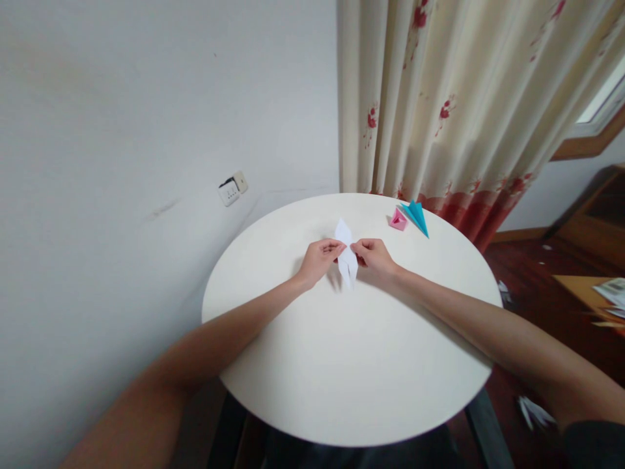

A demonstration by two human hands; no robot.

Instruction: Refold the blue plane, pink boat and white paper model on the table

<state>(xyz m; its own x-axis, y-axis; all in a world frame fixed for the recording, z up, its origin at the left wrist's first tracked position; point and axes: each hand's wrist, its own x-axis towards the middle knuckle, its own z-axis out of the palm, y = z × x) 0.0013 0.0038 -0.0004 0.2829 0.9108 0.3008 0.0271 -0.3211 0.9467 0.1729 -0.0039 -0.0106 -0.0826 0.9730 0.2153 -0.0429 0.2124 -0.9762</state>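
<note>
Pinching the white paper (347,259) from both sides, with the fingers of the left hand (317,258) and right hand (374,255) closed on it, over the far half of the round surface (351,365). Leaves a wide stretch to the near edge and a smaller one to the far edge. Can see, by the far right edge near the curtain (439,98), pink paper (398,222) just beside blue paper (416,217).

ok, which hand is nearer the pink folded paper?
Right. The right hand is at the white folded paper, left of the pink folded paper and closer to the wearer; the left hand is farther left, on the white paper's other side.
</note>
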